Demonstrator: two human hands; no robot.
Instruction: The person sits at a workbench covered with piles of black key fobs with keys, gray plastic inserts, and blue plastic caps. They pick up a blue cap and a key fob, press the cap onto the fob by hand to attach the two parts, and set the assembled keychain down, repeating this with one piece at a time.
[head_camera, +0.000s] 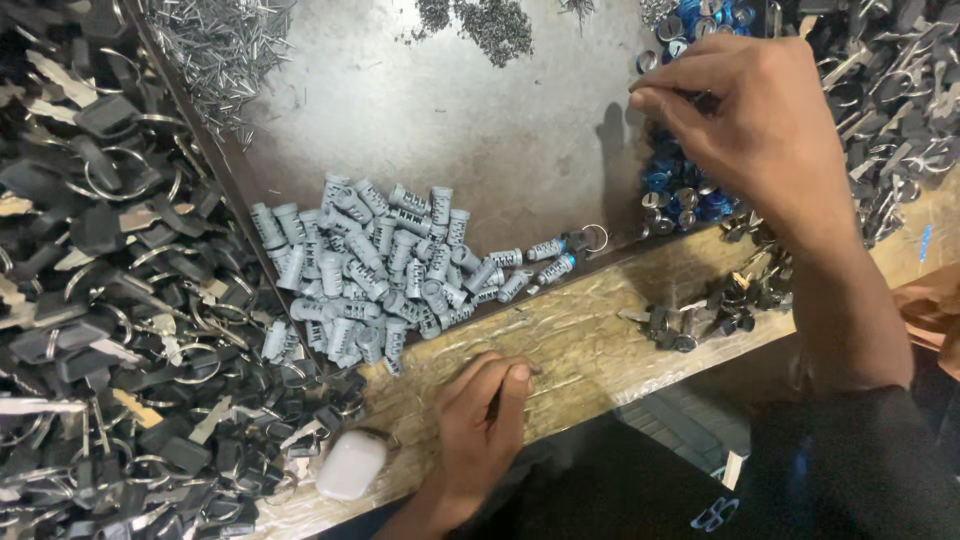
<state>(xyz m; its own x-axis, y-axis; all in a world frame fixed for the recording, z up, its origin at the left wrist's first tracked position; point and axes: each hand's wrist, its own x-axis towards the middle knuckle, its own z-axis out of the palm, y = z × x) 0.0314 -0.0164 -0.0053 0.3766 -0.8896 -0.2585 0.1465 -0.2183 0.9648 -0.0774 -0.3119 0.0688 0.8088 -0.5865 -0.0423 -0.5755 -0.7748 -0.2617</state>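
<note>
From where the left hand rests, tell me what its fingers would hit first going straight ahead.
Probably the pile of grey lock cylinders: the left hand points up the wooden edge toward it, though height is unclear.

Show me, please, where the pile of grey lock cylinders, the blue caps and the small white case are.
Pile of grey lock cylinders (385, 275): head view, middle of the heap.
Blue caps (680, 190): head view, cluster below the right hand.
Small white case (351, 466): head view, its top face.

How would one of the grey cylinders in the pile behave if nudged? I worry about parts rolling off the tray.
The grey cylinders look round-bodied, so a loose one would probably roll sideways. Their ridged, notched sides may slow that. They look like metal, so likely stiff and fairly heavy. The metal tray looks smooth, offering little resistance.
</note>
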